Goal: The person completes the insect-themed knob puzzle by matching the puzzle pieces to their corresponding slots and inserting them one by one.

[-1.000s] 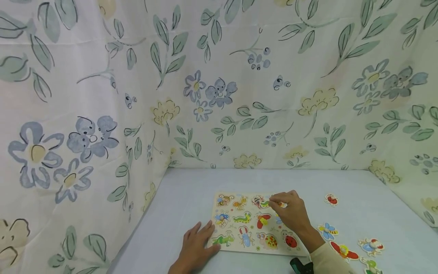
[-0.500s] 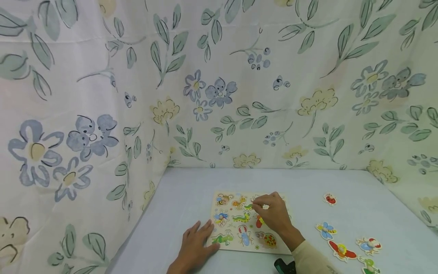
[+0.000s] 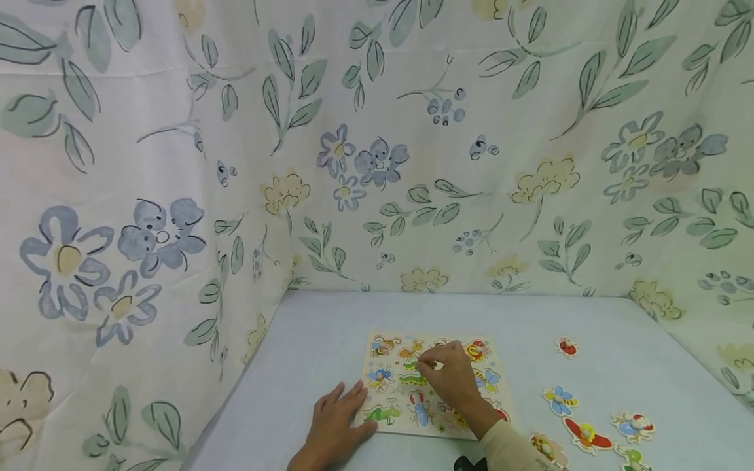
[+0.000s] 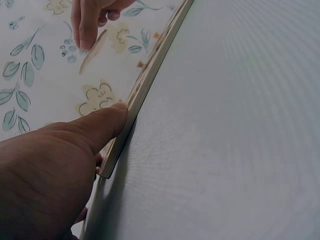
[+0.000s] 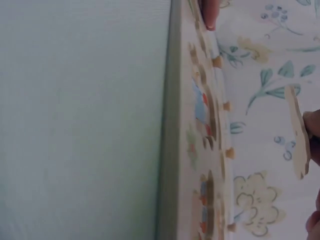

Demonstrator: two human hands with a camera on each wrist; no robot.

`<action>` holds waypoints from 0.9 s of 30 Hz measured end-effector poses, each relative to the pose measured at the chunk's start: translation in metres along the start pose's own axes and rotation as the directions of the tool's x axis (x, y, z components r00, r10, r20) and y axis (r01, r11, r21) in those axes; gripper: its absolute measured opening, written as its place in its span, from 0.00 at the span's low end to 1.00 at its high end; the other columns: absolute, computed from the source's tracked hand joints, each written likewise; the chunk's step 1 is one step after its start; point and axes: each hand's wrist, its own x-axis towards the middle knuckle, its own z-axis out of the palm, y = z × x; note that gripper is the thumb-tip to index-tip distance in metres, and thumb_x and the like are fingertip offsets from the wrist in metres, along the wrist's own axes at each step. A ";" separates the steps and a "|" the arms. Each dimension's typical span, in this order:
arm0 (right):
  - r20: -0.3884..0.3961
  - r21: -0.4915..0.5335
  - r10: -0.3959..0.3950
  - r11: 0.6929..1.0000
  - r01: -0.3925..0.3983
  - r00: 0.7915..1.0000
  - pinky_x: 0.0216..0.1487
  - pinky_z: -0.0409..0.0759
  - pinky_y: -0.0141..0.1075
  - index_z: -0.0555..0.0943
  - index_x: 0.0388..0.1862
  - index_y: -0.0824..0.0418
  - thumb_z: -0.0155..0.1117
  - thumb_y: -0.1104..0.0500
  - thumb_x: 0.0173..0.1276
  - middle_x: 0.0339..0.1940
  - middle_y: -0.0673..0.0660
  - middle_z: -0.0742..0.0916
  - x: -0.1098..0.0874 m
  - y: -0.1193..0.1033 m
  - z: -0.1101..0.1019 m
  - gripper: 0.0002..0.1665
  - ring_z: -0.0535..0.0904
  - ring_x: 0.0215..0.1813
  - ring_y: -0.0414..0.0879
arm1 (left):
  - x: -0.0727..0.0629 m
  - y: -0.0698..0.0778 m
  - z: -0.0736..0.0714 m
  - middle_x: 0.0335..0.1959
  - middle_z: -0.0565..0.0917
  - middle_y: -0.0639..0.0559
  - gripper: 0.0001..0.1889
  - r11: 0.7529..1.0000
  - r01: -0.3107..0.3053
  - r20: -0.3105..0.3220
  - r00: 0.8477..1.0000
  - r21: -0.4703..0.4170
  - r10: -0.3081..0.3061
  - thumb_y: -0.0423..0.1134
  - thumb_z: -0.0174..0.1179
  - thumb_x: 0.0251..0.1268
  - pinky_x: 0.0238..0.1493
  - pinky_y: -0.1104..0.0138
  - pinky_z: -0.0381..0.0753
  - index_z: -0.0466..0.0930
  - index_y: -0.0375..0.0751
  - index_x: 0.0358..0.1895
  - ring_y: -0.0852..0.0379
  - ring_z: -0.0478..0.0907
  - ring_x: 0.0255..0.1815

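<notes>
the right hand [image 3: 452, 376] reaches over the board [image 3: 406, 424], thumb and fingers pinching a green piece [image 5: 298, 135]. the left hand [image 3: 336, 418] lies at the board's near left corner, fingers spread, holding nothing, thumb on its edge. the wrist views show the piece edge-on, clear above the board; the head view alone shows loose pieces [image 3: 588, 436] on the table [image 3: 318, 327], right of the board.

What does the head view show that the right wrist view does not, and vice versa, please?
Only the head view shows the loose pieces right of the board and the sleeve. Only the right wrist view shows the held piece side-on, with space between it and the board. Both show, at least partly, the board, held piece, left hand, right hand, table and curtain.
</notes>
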 end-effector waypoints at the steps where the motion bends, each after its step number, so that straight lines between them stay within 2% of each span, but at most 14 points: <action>1: 0.001 0.001 0.007 1.000 -0.007 1.000 0.31 0.67 0.37 0.89 0.24 0.50 0.77 0.62 0.52 0.27 0.35 0.85 -0.001 0.000 0.002 0.06 0.69 0.32 0.43 | 0.000 0.000 0.000 0.69 0.68 0.52 0.38 1.000 0.001 0.003 1.000 -0.001 -0.001 0.65 0.61 0.55 0.66 0.39 0.47 0.73 0.46 0.66 0.38 0.54 0.72; 9: 0.008 -0.016 0.091 0.996 -0.091 0.996 0.32 0.63 0.37 0.89 0.24 0.50 0.77 0.61 0.52 0.24 0.35 0.84 0.000 -0.001 0.013 0.06 0.67 0.32 0.43 | 0.000 0.000 0.000 0.70 0.68 0.52 0.38 1.000 -0.004 0.007 1.000 -0.005 0.004 0.66 0.60 0.56 0.65 0.38 0.48 0.73 0.46 0.66 0.37 0.54 0.72; 14: 0.009 -0.038 0.072 0.997 -0.072 0.997 0.36 0.63 0.40 0.89 0.23 0.52 0.77 0.63 0.51 0.23 0.37 0.84 0.000 0.002 0.018 0.05 0.68 0.31 0.43 | 0.001 0.000 0.000 0.70 0.68 0.52 0.38 1.000 -0.006 0.002 1.000 -0.007 0.006 0.66 0.60 0.55 0.66 0.39 0.48 0.73 0.46 0.66 0.38 0.54 0.72; 19: 0.022 -0.069 0.090 0.994 -0.088 0.996 0.36 0.64 0.42 0.89 0.24 0.53 0.77 0.62 0.51 0.23 0.38 0.84 -0.002 0.007 0.024 0.04 0.66 0.30 0.43 | 0.001 0.000 0.000 0.69 0.68 0.52 0.39 1.000 -0.011 0.001 1.000 -0.004 0.011 0.66 0.60 0.55 0.65 0.39 0.48 0.73 0.46 0.66 0.37 0.54 0.72; 23: 0.045 -0.118 0.141 0.984 -0.134 0.989 0.33 0.64 0.39 0.89 0.25 0.53 0.77 0.60 0.52 0.24 0.40 0.85 -0.005 0.010 0.028 0.03 0.66 0.31 0.43 | 0.000 0.000 -0.001 0.69 0.68 0.51 0.39 1.000 -0.009 0.003 1.000 0.000 0.009 0.66 0.61 0.55 0.65 0.38 0.49 0.73 0.46 0.66 0.37 0.54 0.72; 27: 0.100 -0.180 0.203 0.967 -0.183 0.974 0.35 0.66 0.39 0.90 0.26 0.52 0.77 0.57 0.52 0.26 0.41 0.86 -0.006 0.011 0.031 0.03 0.67 0.33 0.44 | 0.000 0.001 -0.002 0.69 0.69 0.51 0.38 1.000 0.001 0.007 1.000 -0.005 -0.001 0.65 0.61 0.55 0.65 0.38 0.48 0.73 0.45 0.65 0.37 0.54 0.72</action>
